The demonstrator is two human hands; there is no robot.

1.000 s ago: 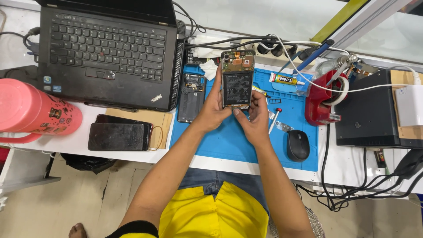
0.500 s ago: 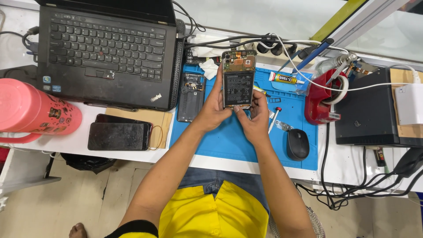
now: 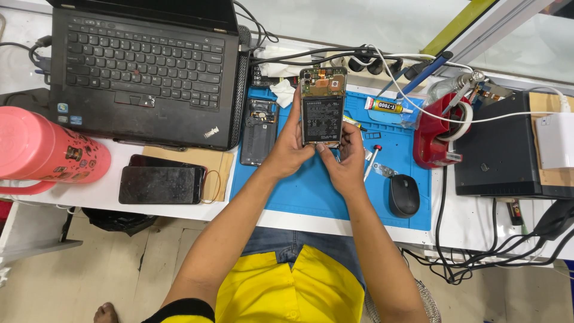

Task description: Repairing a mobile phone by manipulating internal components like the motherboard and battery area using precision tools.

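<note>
An opened phone point(image 3: 323, 107) with its back removed, showing the black battery and circuit board, is held upright above the blue work mat point(image 3: 311, 191). My left hand point(image 3: 287, 149) grips its left edge and lower corner. My right hand point(image 3: 347, 158) holds its lower right edge, thumb at the bottom. To the left, a dark back cover point(image 3: 259, 131) lies flat on the mat.
A black laptop point(image 3: 143, 66) sits at the back left, a pink bottle point(image 3: 48, 152) at far left, two dark phones point(image 3: 161, 182) near the front edge. A black mouse point(image 3: 404, 195), glue tube point(image 3: 384, 106), red tape dispenser point(image 3: 439, 134) and black box point(image 3: 508, 149) lie right.
</note>
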